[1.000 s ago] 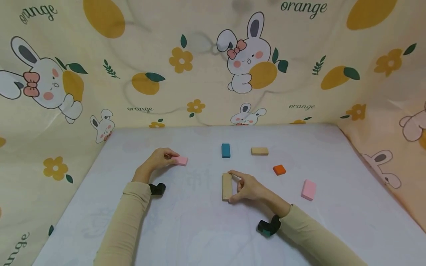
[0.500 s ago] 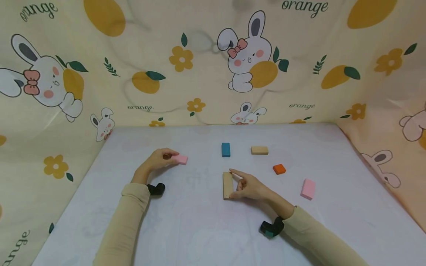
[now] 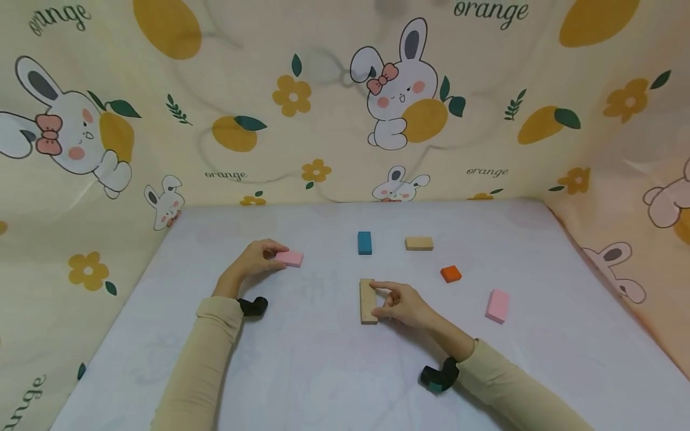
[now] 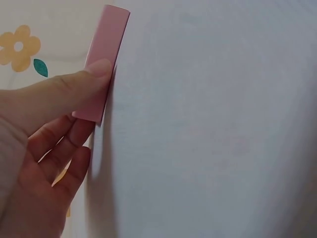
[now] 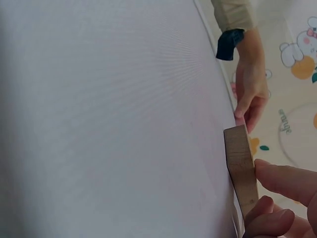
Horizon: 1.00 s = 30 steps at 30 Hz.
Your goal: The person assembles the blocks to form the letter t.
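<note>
Long tan wooden block (image 3: 368, 302), among the nearest of the blocks, lies around the middle of the white table surface (image 3: 318, 359), its length running away from the viewer. At its right side is the right hand (image 3: 401, 303), with thumb and index finger spread apart: the thumb touches the block toward its near end, the index fingertip toward its far end. The right wrist view shows fingertips against the wood, but whether they clamp it I cannot tell.

Well to the right of that hand lies a broad pink rectangular block (image 3: 497, 306), slightly slanted. Farther back, a small orange block (image 3: 450, 274) sits turned at an angle.

Farther again, over on the left, the left hand (image 3: 260, 257) pinches a slim pink rectangular block (image 3: 291, 258) between thumb and fingers, the thumb lying across one face. The two hands are well apart.

Deeper still are a short tan wooden block (image 3: 418, 243) lying crosswise and, to its left, an upright-looking blue rectangular block (image 3: 365, 243). Beyond the far edge rises a cream backdrop (image 3: 334, 131) printed with rabbits, fruit and flowers.
</note>
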{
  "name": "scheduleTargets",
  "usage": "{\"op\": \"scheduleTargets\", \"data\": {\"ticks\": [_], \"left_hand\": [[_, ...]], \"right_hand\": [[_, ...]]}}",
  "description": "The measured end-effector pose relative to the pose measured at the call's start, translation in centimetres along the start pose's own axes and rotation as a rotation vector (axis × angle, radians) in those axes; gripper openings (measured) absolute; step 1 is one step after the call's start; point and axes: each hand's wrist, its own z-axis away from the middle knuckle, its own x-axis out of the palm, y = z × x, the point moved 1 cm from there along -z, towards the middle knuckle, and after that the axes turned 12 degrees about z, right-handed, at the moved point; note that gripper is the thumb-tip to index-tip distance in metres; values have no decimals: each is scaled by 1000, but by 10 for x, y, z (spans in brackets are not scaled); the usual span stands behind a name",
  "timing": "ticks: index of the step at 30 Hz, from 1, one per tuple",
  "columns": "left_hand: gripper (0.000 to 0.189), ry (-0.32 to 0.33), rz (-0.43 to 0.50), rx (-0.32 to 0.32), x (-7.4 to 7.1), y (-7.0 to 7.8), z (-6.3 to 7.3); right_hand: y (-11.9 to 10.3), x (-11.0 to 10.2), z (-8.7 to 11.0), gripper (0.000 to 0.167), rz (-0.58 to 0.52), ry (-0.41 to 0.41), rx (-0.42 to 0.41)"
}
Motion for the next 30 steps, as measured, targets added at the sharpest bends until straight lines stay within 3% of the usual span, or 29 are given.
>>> {"op": "scheduleTargets", "data": {"ticks": [5,18,30], "left_hand": [[40,16,9,6,0,1,1],[42,24,-1,-49,1,0,1],[43,23,5,-27,1,11,6]], "right_hand": [[0,0,-1,64,-3,2,13],[-2,-2,1,64,-41,-45,72],[-3,0,5,63,-72,-81,103]]}}
